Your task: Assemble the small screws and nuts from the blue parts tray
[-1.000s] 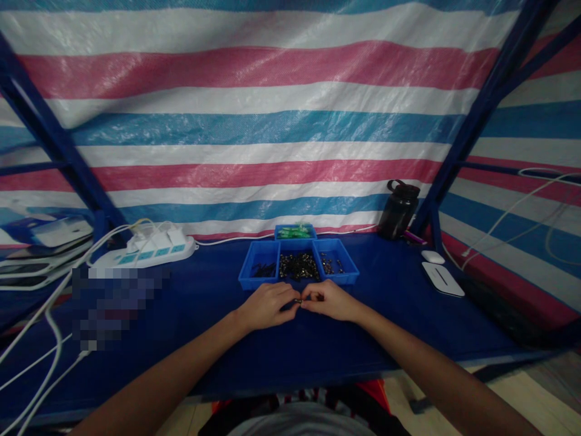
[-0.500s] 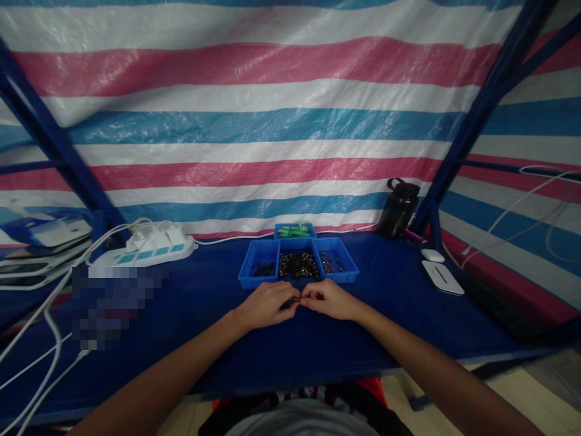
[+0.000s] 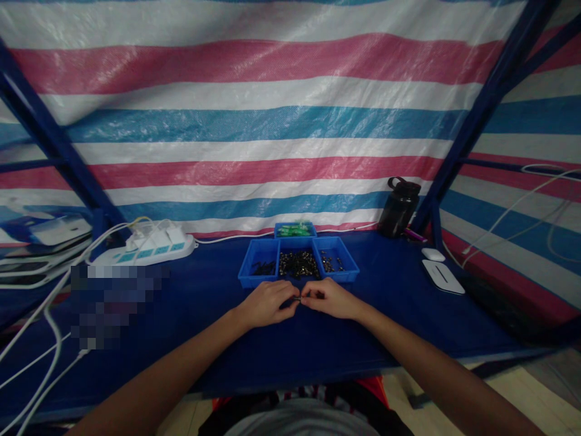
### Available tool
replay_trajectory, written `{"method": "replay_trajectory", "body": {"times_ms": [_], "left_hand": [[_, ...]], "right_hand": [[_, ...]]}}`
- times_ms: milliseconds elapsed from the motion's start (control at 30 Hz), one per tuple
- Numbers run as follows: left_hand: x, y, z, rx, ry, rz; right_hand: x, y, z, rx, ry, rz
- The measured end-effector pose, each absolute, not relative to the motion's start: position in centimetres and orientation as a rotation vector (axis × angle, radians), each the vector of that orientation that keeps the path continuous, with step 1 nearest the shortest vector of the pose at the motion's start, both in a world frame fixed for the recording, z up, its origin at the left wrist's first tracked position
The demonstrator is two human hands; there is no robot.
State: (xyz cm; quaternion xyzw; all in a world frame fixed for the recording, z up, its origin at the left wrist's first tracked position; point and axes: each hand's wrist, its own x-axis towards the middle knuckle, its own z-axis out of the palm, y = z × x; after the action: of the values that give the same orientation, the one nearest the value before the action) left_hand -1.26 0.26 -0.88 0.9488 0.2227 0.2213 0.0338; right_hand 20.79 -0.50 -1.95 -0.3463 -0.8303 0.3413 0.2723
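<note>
My left hand (image 3: 271,303) and my right hand (image 3: 330,298) meet fingertip to fingertip just in front of the bins. Both are closed in a pinch on a small metallic part (image 3: 297,298), mostly hidden by the fingers, so its kind does not show. Behind my hands, the middle blue bin (image 3: 296,243) holds a heap of small black and brass-coloured pieces (image 3: 298,264). Dark slim pieces (image 3: 264,268) lie in the left blue bin (image 3: 245,275). A few small metal pieces (image 3: 330,263) are in the right blue bin (image 3: 347,266).
A fourth blue bin with green packets (image 3: 295,230) stands behind. At the left are a white power strip (image 3: 154,251), cables and stacked devices (image 3: 40,260). A black bottle (image 3: 399,209), a white case (image 3: 433,255) and a flat white device (image 3: 442,277) stand at the right of the blue table (image 3: 381,327).
Hardly anything differs. Both hands keep the same pinch at the same place, and the view has shifted very slightly.
</note>
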Motion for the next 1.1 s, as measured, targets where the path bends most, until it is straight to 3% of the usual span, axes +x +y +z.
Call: {"method": "replay_trajectory", "body": {"times_ms": [433, 1100], "left_hand": [[-1.23, 0.18, -0.75, 2.899, 0.751, 0.63], [-1.23, 0.3, -0.98, 2.873, 0.689, 0.587]], "right_hand": [[20.88, -0.63, -1.54, -0.922, -2.349, 0.66], [20.92, -0.7, -1.68, -0.913, -2.39, 0.643]]}}
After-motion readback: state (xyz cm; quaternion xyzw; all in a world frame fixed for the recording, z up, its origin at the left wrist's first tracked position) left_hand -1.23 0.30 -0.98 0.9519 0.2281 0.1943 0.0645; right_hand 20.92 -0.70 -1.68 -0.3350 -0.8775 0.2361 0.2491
